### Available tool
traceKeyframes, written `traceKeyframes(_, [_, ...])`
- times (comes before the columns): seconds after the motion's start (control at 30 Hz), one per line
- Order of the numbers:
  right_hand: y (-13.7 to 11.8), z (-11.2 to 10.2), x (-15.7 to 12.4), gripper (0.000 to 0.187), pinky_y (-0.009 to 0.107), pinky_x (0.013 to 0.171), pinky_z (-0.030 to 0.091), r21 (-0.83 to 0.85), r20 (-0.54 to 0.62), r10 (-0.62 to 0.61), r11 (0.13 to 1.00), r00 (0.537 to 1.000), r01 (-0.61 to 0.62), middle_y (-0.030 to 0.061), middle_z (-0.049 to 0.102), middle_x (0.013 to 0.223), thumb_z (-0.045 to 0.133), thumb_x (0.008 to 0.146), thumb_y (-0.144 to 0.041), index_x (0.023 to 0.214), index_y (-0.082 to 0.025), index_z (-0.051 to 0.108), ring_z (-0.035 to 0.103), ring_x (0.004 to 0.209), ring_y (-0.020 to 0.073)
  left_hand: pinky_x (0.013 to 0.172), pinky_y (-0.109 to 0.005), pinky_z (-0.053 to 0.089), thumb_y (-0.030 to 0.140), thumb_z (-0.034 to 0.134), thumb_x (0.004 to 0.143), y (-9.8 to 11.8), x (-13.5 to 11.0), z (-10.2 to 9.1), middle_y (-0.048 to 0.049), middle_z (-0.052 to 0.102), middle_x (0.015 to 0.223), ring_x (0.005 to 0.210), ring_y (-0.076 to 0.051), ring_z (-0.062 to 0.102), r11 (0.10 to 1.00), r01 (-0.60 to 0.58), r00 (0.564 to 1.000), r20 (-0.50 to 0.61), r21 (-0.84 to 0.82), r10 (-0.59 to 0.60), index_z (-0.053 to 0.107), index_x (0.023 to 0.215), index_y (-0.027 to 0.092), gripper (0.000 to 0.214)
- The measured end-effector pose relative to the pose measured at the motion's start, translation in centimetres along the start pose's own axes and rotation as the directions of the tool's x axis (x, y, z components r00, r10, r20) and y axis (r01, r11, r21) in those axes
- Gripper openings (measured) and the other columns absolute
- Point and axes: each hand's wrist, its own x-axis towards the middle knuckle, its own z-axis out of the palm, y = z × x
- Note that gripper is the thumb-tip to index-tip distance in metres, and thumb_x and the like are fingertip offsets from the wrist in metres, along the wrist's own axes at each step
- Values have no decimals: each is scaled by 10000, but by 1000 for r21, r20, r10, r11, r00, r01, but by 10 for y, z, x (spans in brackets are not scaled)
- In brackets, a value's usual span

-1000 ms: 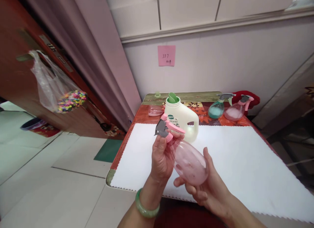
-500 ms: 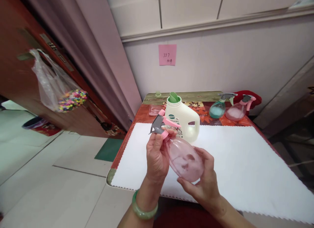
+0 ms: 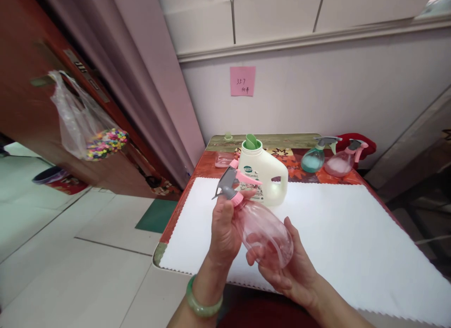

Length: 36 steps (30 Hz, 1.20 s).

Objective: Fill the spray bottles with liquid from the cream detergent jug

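Note:
A clear pink spray bottle is held tilted above the white mat, its grey and pink trigger head pointing up and left. My left hand is closed around the bottle's neck, just under the pink collar. Around the rounded base curls my right hand, its fingers showing through the clear plastic from beneath. Just behind the bottle stands a cream jug with a side handle and a green spout in its open neck; the spray head overlaps its label.
A teal spray bottle and another pink one stand at the back right beside a red object. A small pink clear container and a pale green cap sit back left. The white mat covers the table's front.
The pink bottle has turned in my hands. My right hand has shifted from gripping the base's side to cupping it from below. My left hand still holds the neck.

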Motion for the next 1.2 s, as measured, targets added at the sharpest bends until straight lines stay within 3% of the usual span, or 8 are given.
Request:
traceKeyframes(0.17, [3, 4, 11, 995, 136, 275, 281, -69, -44, 125, 989, 991, -127, 124, 699, 659, 275, 732, -972, 982, -80, 638, 506, 312, 77, 925, -471, 551, 394, 990, 425, -3, -23, -24, -150, 666, 1306, 1130, -374, 656, 970, 219, 950, 205, 108, -238, 663, 1203, 267, 854])
traceKeyframes(0.27, [6, -5, 19, 1000, 158, 309, 367, -301, -181, 126, 937, 975, -177, 155, 730, 819, 194, 771, -948, 1137, -116, 613, 643, 447, 141, 946, -496, 532, 413, 957, 501, 2, -25, -42, -170, 685, 1244, 1129, -379, 657, 980, 138, 964, 210, 142, -166, 627, 1234, 229, 824])
traceKeyframes(0.4, [2, -43, 17, 647, 225, 440, 493, -863, -288, -406, 502, 867, -51, 78, 717, 969, 560, 833, -750, 1196, -215, 588, 687, 640, 164, 915, -466, 540, 366, 883, 625, 27, -1, -77, -133, 700, 1141, 1057, -319, 683, 923, -17, 986, -145, 385, 78, 539, 1239, 230, 717])
traceKeyframes(0.47, [-9, -66, 7, 518, 278, 542, 530, -976, -180, -608, 211, 773, -62, 61, 725, 949, 588, 873, -652, 1164, -224, 606, 674, 658, 169, 949, -486, 512, 320, 901, 587, 44, 17, -99, -123, 682, 1156, 1083, -330, 665, 717, 9, 940, -251, 697, 232, 520, 1206, 237, 731])
traceKeyframes(0.6, [-39, -108, -17, 432, 327, 598, 528, -966, -68, -789, -102, 611, -239, 32, 732, 838, 551, 904, -621, 1101, -244, 628, 649, 603, 184, 1136, -620, 261, 195, 819, 619, 60, 55, -131, -146, 593, 1340, 1348, -448, 447, 194, -75, 920, -7, 978, 391, 610, 1195, 237, 614])
traceKeyframes(0.73, [-52, -132, -25, 408, 328, 581, 542, -910, -48, -857, -175, 514, -377, 12, 721, 780, 513, 914, -625, 1060, -263, 631, 663, 586, 200, 1162, -635, 179, 28, 557, 742, 41, 101, -138, -231, 501, 1465, 1429, -400, 374, -465, -272, 917, 373, 843, 139, 561, 1338, 183, 616])
traceKeyframes(0.77, [-51, -136, -24, 406, 325, 574, 544, -898, -42, -863, -188, 503, -398, 9, 718, 770, 512, 912, -626, 1055, -267, 634, 670, 587, 203, 1175, -622, 163, 12, 523, 751, 33, 115, -138, -235, 507, 1461, 1433, -379, 378, -528, -305, 909, 408, 793, 88, 554, 1353, 174, 623])
traceKeyframes(1.2, [-42, -133, -4, 385, 239, 537, 505, -882, -20, -915, -174, 403, -438, -23, 677, 663, 533, 873, -625, 932, -274, 678, 633, 538, 164, 1197, -618, 168, 17, 597, 732, -26, 216, -154, -207, 469, 1536, 1457, -335, 377, -563, -373, 906, 421, 738, -49, 490, 1456, 187, 751])
